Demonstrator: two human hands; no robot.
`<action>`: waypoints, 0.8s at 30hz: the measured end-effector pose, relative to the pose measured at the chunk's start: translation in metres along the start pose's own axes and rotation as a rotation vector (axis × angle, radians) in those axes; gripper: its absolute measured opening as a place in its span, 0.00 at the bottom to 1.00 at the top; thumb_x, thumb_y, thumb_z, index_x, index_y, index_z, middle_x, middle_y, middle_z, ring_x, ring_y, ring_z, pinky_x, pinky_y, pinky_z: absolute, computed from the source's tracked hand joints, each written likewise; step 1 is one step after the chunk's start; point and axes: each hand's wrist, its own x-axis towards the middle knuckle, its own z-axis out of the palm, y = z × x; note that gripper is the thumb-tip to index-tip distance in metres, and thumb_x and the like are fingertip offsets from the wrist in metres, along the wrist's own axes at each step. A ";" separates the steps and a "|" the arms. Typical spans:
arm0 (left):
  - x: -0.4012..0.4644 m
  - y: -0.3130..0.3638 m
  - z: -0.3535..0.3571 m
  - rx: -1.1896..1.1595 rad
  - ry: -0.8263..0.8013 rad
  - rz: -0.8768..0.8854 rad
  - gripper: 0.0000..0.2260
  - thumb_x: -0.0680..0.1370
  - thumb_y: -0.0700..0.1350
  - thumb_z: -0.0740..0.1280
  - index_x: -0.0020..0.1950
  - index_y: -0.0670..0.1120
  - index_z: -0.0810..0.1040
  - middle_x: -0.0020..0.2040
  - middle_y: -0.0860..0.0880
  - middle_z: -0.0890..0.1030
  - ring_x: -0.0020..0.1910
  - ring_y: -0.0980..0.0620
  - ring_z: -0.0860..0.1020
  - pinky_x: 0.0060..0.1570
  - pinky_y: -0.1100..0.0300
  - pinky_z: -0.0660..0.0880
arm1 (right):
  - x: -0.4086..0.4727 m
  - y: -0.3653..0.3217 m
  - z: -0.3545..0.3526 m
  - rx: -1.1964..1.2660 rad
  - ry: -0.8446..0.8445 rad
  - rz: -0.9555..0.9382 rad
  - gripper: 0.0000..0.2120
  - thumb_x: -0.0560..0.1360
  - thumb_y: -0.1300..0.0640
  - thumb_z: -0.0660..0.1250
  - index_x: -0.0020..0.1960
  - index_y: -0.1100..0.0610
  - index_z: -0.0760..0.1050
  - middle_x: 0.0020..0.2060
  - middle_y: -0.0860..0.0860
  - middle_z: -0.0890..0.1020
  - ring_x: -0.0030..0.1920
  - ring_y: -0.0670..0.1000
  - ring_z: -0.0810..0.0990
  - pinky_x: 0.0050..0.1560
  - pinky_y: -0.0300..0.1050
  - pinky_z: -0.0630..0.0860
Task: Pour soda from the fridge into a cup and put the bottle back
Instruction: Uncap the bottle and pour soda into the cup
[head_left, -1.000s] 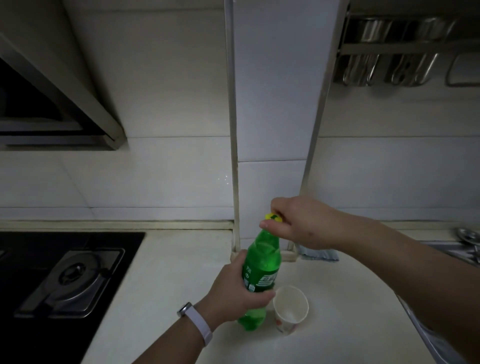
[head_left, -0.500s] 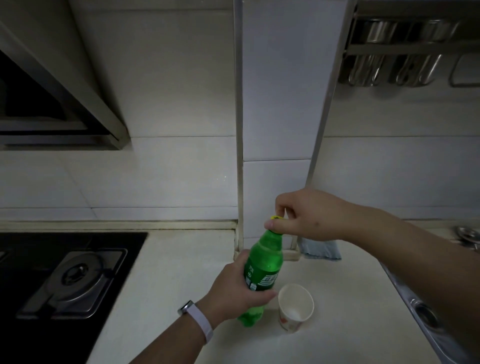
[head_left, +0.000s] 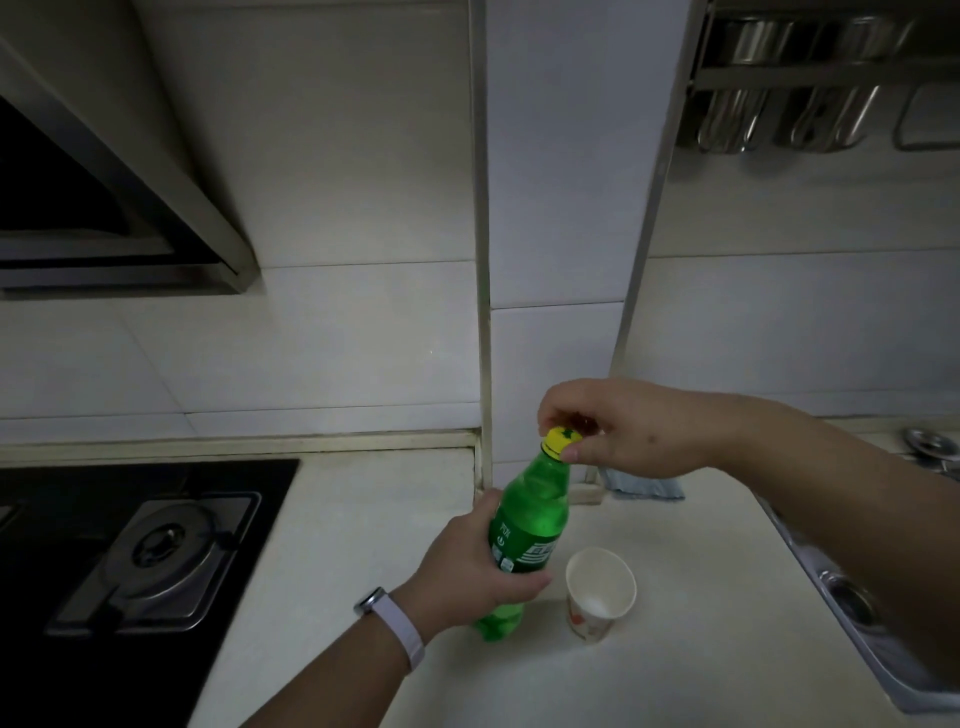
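Left hand (head_left: 467, 564) wrapped round bottle (head_left: 530, 525) on worktop (head_left: 701, 649); right hand (head_left: 623, 431) pinching cap (head_left: 561, 440), now more exposed than a second ago. Probably loosening; cup (head_left: 600, 587) just beside, empty.

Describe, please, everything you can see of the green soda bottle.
The green soda bottle looks like translucent plastic, with a yellow cap on its neck and a green label with white print. It stands on the pale countertop, leaning slightly right, just left of the paper cup. The left hand wraps its middle; the right hand pinches the cap. How full it is cannot be judged.
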 end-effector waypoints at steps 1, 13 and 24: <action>0.000 -0.001 -0.001 -0.008 -0.012 -0.004 0.30 0.63 0.53 0.81 0.61 0.59 0.73 0.52 0.57 0.84 0.51 0.60 0.82 0.53 0.53 0.81 | 0.000 -0.001 0.001 0.005 -0.005 -0.018 0.10 0.75 0.63 0.65 0.50 0.48 0.74 0.47 0.46 0.76 0.48 0.47 0.75 0.51 0.48 0.75; -0.010 -0.010 -0.002 -0.001 -0.023 -0.013 0.30 0.62 0.56 0.80 0.61 0.61 0.72 0.53 0.58 0.84 0.51 0.60 0.82 0.54 0.52 0.81 | 0.004 -0.004 0.015 -0.029 0.109 0.251 0.22 0.71 0.31 0.62 0.56 0.44 0.72 0.44 0.43 0.77 0.43 0.43 0.77 0.43 0.42 0.74; -0.013 -0.014 -0.001 -0.004 -0.015 -0.006 0.29 0.62 0.57 0.80 0.60 0.60 0.73 0.52 0.58 0.84 0.51 0.60 0.82 0.53 0.52 0.81 | 0.000 -0.008 0.023 0.103 0.034 0.169 0.30 0.71 0.48 0.70 0.68 0.39 0.62 0.59 0.41 0.70 0.56 0.43 0.74 0.52 0.41 0.76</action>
